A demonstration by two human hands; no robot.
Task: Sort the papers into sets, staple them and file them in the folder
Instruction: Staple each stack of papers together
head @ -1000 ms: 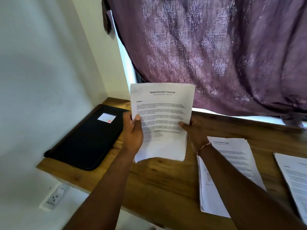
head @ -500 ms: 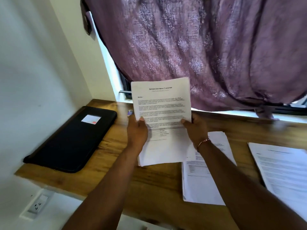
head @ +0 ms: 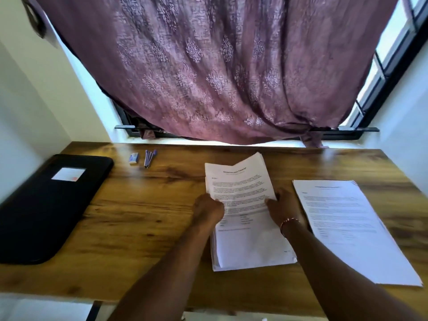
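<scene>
A big purple curtain (head: 208,66) hangs behind the wooden table (head: 150,216). The black folder (head: 46,205) lies shut at the table's left end. The right pile (head: 347,228) of papers lies flat, with the middle pile (head: 245,246) just beside it. The left hand (head: 208,208) pinches the middle pile's left edge, and the right hand (head: 281,209) pinches its right edge. This looks like the sorting step. Stapling seems next, so one hand must let go and reach for the small blue thing (head: 133,158) at the back, maybe staples.
</scene>
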